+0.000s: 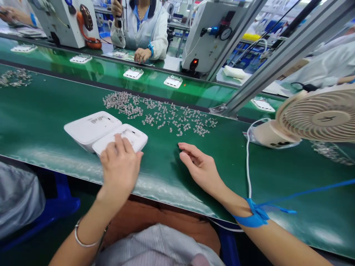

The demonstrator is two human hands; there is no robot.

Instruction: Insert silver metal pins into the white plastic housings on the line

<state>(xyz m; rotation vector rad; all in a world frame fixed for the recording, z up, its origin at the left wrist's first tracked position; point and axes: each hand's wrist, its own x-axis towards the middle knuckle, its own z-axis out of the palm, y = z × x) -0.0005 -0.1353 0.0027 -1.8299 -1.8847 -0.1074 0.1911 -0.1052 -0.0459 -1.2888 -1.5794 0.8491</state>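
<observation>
My left hand (120,164) rests palm down on the nearer of two white plastic covers (140,138), fingers bent onto its upper face and thumb apart at the right. What lies under the fingertips is hidden. Beside it, to the left, sits the other white plastic cover (90,129), on what looks like a stack, with small metal pieces along its far side. My right hand (201,168) hovers low over the green table, thumb and forefinger a little apart, nothing visible between them. Just beyond it spreads a pile of small metal clips (177,120).
A beige fan (330,114) with a white cable stands at the right. A blue wrist strap (252,216) trails a cord rightward. White covers with circuit boards (173,81) lie along the far green belt. Across it, a co-worker's hand (142,55) rests by grey machines. A metal post (249,62) rises ahead.
</observation>
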